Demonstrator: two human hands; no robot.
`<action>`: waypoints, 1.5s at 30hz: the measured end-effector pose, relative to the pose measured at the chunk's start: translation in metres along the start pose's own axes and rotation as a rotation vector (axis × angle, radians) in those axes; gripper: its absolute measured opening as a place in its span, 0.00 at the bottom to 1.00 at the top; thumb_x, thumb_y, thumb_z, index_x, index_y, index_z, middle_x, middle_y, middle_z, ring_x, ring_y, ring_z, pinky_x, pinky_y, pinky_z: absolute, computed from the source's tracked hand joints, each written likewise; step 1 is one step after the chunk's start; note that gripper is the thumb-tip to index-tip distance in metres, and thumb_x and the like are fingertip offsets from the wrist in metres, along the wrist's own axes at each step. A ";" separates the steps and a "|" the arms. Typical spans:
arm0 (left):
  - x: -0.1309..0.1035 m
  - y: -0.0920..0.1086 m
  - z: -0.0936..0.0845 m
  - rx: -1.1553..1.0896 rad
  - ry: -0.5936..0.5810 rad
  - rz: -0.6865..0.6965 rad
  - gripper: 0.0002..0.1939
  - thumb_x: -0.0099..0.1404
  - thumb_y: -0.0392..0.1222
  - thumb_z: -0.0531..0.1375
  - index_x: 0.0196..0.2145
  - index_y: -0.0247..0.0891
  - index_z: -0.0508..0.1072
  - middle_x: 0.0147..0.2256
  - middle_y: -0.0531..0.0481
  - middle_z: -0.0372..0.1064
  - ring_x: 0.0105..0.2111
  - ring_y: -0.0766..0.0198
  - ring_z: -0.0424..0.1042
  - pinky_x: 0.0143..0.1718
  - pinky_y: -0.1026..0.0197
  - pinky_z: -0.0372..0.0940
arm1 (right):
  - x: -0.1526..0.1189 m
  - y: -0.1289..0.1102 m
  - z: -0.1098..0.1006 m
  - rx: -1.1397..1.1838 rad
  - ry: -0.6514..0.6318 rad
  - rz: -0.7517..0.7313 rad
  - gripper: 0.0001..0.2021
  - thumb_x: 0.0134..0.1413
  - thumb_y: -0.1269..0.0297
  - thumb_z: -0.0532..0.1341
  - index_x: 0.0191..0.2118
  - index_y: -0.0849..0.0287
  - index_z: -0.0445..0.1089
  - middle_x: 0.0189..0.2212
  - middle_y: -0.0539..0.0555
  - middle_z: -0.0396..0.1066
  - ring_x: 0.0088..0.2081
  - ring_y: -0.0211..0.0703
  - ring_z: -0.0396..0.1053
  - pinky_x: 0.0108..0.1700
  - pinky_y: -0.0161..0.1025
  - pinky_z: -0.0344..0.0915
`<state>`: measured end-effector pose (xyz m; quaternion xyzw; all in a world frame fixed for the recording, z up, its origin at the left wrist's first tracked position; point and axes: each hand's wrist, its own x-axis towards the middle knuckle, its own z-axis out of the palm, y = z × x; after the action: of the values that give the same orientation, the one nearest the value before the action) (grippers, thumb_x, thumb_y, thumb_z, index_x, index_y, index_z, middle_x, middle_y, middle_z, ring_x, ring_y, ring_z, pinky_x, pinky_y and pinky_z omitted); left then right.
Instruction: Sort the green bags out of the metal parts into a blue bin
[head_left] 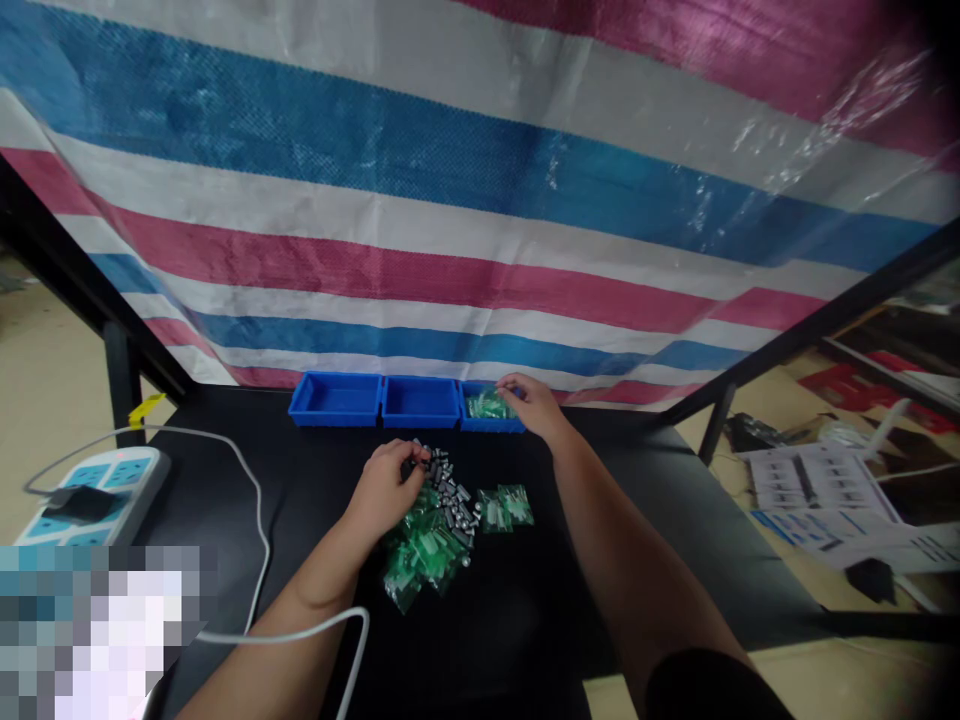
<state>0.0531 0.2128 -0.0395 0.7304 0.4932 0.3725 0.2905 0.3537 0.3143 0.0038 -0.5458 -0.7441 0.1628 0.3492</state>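
My left hand (390, 482) is at the upper left of a pile of small grey metal screws (452, 500), its fingers curled towards the thumb. Whatever lies between those fingertips is too small to tell. Below it, several clear bags with a green tint (426, 550) lie heaped against the screws. My right hand (531, 402) reaches over the right blue bin (491, 425), fingers bent down with the thumb close to them. Similar green-tinted bags (486, 404) lie in that bin under the fingertips. Any item in this hand cannot be made out.
The middle blue bin (420, 402) and left blue bin (336, 400) stand in line along the back of the black table (525, 610). Two small bags (504, 508) lie right of the screws. A white cable (262, 500) and power strip (127, 490) are at left. Striped sheeting (450, 200) hangs behind.
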 end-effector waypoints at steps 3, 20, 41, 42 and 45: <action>0.000 0.001 -0.001 -0.001 -0.002 -0.006 0.09 0.62 0.33 0.58 0.39 0.41 0.76 0.41 0.47 0.75 0.45 0.55 0.73 0.48 0.52 0.66 | 0.008 -0.004 0.003 -0.146 -0.134 -0.149 0.08 0.57 0.64 0.62 0.42 0.56 0.77 0.41 0.56 0.75 0.45 0.50 0.71 0.52 0.48 0.65; 0.000 0.001 0.000 0.029 -0.003 0.032 0.09 0.62 0.34 0.58 0.39 0.41 0.76 0.40 0.48 0.74 0.43 0.55 0.72 0.48 0.53 0.65 | -0.033 -0.043 0.037 -0.457 -0.280 -0.132 0.17 0.70 0.55 0.53 0.55 0.54 0.73 0.61 0.59 0.69 0.62 0.55 0.64 0.69 0.69 0.33; 0.002 -0.010 0.001 0.052 0.005 0.026 0.10 0.62 0.34 0.58 0.40 0.42 0.76 0.40 0.48 0.75 0.43 0.55 0.73 0.47 0.53 0.66 | -0.116 -0.062 0.008 -0.217 -0.534 -0.007 0.12 0.46 0.71 0.66 0.39 0.56 0.76 0.39 0.53 0.74 0.41 0.45 0.68 0.49 0.43 0.63; 0.002 -0.010 0.001 0.054 0.004 0.030 0.10 0.62 0.34 0.58 0.40 0.41 0.76 0.40 0.48 0.75 0.43 0.55 0.73 0.48 0.52 0.66 | -0.115 -0.060 0.007 -0.144 -0.529 0.019 0.09 0.48 0.70 0.66 0.38 0.56 0.76 0.37 0.52 0.74 0.40 0.44 0.69 0.47 0.41 0.63; 0.002 -0.010 0.001 0.066 0.001 0.033 0.10 0.62 0.34 0.58 0.39 0.41 0.76 0.40 0.47 0.75 0.43 0.55 0.74 0.48 0.52 0.66 | -0.106 -0.054 0.001 0.142 -0.503 0.134 0.06 0.55 0.63 0.64 0.36 0.58 0.74 0.32 0.51 0.73 0.34 0.41 0.69 0.38 0.37 0.65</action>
<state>0.0497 0.2181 -0.0472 0.7475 0.4932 0.3610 0.2601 0.3322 0.1973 0.0003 -0.5105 -0.7562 0.3679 0.1794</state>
